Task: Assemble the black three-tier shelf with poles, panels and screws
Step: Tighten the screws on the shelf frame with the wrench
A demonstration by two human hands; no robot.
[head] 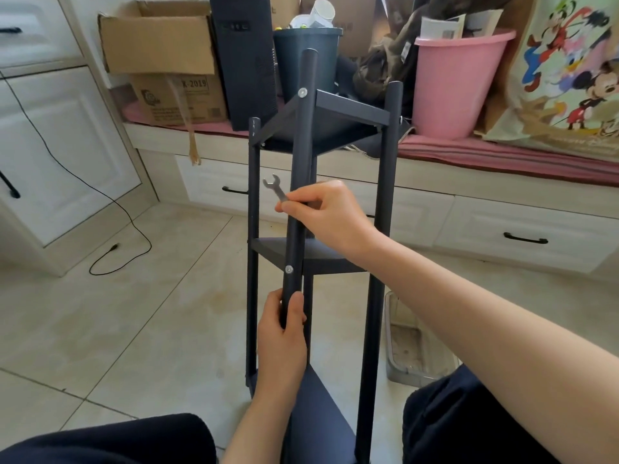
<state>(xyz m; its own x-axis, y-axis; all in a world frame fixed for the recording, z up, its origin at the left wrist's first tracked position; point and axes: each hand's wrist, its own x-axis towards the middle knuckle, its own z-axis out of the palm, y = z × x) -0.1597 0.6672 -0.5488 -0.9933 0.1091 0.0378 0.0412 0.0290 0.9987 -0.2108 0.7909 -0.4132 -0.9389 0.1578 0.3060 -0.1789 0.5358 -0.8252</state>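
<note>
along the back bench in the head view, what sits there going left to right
cardboard box → black computer tower → dark bin → pink bucket → cartoon-print bag

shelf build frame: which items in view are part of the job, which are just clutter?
Job:
- black shelf, three panels fitted
- near pole, gripped by left hand
- screws in that pole
- small wrench, pinched by right hand

Lying about:
- cardboard boxes
- pink bucket
- dark bin
- black cable
- cartoon bag
</note>
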